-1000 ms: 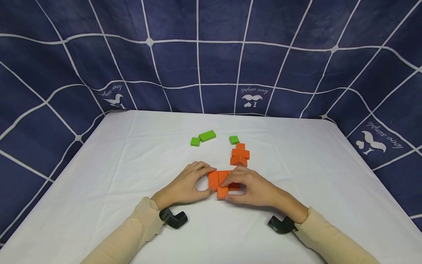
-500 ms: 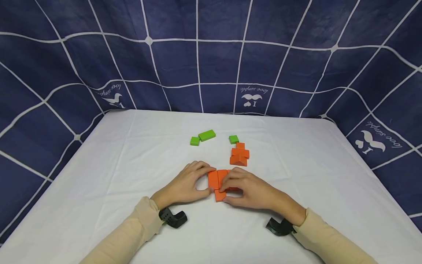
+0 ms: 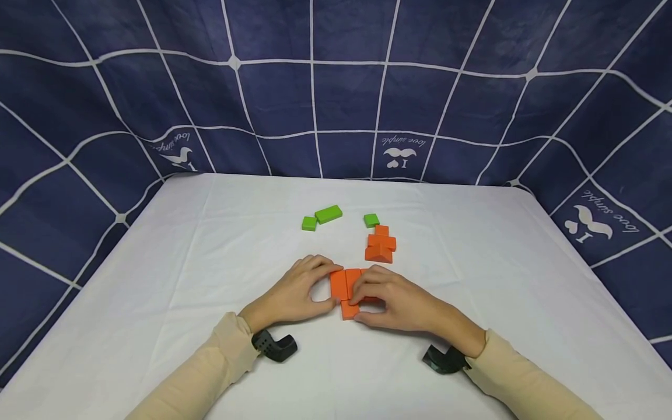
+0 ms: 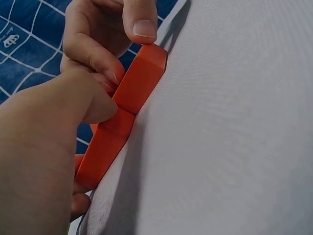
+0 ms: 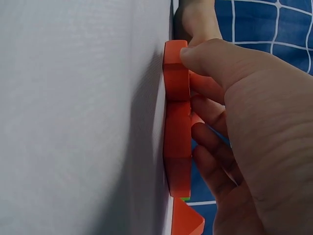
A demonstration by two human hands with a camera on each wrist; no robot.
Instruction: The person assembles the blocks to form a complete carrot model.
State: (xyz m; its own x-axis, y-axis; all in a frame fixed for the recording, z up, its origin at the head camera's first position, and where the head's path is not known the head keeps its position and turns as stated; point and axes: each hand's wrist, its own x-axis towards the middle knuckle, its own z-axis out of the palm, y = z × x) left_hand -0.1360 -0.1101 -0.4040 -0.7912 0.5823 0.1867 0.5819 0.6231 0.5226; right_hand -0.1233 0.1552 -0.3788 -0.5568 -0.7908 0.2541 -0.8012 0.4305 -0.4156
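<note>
In the head view, a row of flat orange blocks [image 3: 338, 284] lies on the white cloth between both hands. My left hand [image 3: 296, 294] grips the row's left block, fingers at its far end and thumb at its near corner. My right hand [image 3: 401, 300] pinches a smaller orange block [image 3: 349, 311] between thumb and fingertips. This block lies flat against the row's near side. Its front face shows in the right wrist view under the thumb [image 5: 200, 56]. The right hand's fingers hide the right part of the row from the head camera.
Beyond the right hand lies a group of orange pieces [image 3: 381, 245], with a triangular one [image 3: 379, 254] nearest. A small green block [image 3: 371, 220] sits behind them. Farther left are a long green block [image 3: 328, 214] and a green square block [image 3: 309, 223].
My right hand has shifted the small orange block slightly left and toward me, and it now sits lower, against the row. The left hand stays in place on the left block.
</note>
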